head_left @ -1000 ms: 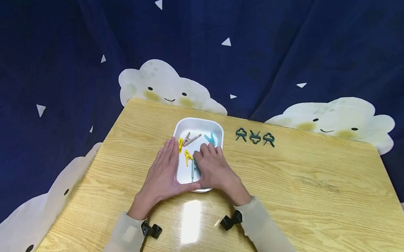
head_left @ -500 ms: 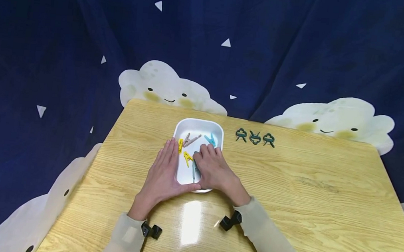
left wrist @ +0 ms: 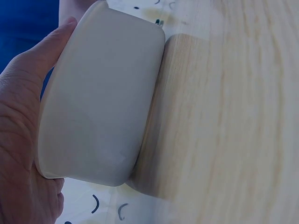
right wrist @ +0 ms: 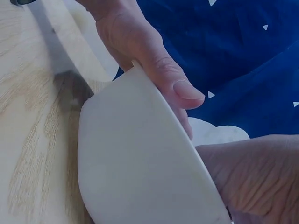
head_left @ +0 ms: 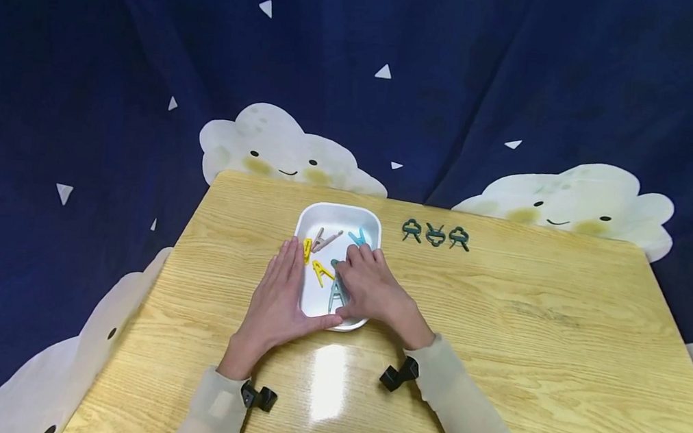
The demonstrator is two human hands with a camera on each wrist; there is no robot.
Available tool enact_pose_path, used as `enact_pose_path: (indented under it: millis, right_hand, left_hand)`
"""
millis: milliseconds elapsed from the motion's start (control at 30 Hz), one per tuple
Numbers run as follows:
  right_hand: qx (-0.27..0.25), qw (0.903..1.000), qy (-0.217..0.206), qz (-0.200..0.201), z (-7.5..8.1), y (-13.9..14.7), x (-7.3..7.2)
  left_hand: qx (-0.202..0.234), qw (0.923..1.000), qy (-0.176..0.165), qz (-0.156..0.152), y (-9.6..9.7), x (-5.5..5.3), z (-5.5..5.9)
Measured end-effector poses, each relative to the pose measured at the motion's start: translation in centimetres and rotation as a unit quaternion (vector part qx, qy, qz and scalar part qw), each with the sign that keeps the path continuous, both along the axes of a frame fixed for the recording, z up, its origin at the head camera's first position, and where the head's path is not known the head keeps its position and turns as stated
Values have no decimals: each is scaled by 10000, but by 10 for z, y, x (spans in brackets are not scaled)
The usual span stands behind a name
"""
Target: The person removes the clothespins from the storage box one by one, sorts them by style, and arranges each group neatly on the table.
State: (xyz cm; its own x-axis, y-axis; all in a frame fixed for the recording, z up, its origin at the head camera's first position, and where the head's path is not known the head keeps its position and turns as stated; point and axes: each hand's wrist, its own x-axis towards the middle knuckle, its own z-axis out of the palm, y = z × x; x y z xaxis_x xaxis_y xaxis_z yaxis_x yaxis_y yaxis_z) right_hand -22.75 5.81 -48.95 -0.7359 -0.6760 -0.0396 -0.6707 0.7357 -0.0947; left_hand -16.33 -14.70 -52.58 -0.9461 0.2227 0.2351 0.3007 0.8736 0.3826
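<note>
A white plastic tub (head_left: 340,208) holds several clothes pegs. My left hand (head_left: 277,296) lies along its left side, fingers straight, thumb stretched over the near rim; the left wrist view shows the tub's outer wall (left wrist: 103,102) beside that hand. My right hand (head_left: 368,287) reaches over the right rim into the tub, its fingers bent. Next to those fingers is a grey-green peg (head_left: 337,294); the fingertips are hidden, so whether they pinch anything is unclear. A yellow peg (head_left: 321,273) lies left of it, another yellow peg (head_left: 307,250) by the left wall. Farther back are a beige peg (head_left: 326,241) and a light blue peg (head_left: 357,237).
Three dark green clips stand in a row right of the tub: the left clip (head_left: 411,230), the middle clip (head_left: 435,235) and the right clip (head_left: 459,238). The wooden table (head_left: 527,342) ends at a dark blue curtain (head_left: 335,57) with cloud pictures.
Inside the tub, the middle yellow peg has shifted slightly left and turned. More of the grey-green peg shows beside my right hand, which has moved a little. My left hand stays put.
</note>
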Motion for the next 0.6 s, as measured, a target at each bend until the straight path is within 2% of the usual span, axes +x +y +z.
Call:
enact_pose_path:
  millis: [267, 600]
  right_hand:
    - [-68, 9997, -221, 13, -1, 0, 0]
    - [-85, 9991, -406, 55, 5, 0, 3]
  left_hand:
    - [32, 9998, -168, 36, 1, 0, 1]
    - [36, 9999, -126, 37, -1, 0, 0]
